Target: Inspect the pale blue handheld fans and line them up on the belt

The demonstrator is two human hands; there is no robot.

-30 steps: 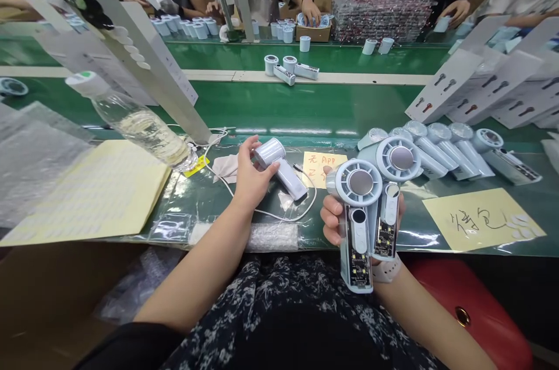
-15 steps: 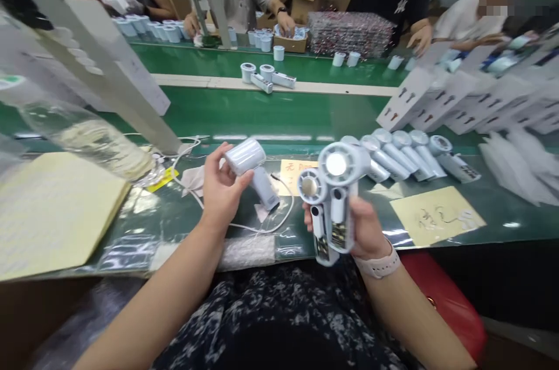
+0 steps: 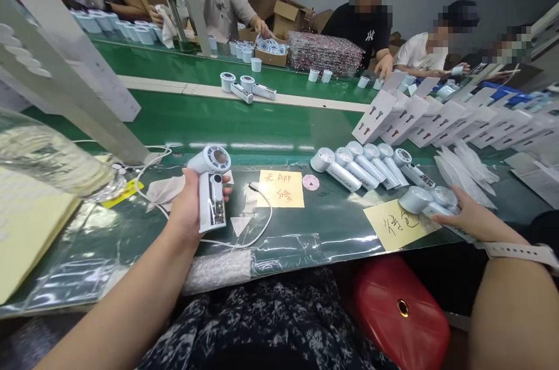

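My left hand [image 3: 187, 201] is wrapped round a light-blue handheld fan [image 3: 212, 198], held upright with its round grille and the dark panel on its handle showing. At the right, my right hand [image 3: 474, 215] grips two light-blue fans [image 3: 430, 202] lying low over a yellow note [image 3: 393, 227] with handwriting. Just behind them, a row of several fans [image 3: 360, 169] lies side by side on the green table. A white cable [image 3: 262, 234] curls beside my left hand.
White boxes [image 3: 406, 116] stand at the back right, near plastic sleeves [image 3: 463, 175]. A second yellow note [image 3: 280, 188] lies mid-table. On the left are a slanted post [image 3: 100, 108], a bottle [image 3: 56, 148] and yellow paper [image 3: 30, 218]. Several people sit across the table.
My right hand has carried its two fans rightward and down to the yellow note. The fan in my left hand has turned, so its grille and panel now show. The view has shifted right.
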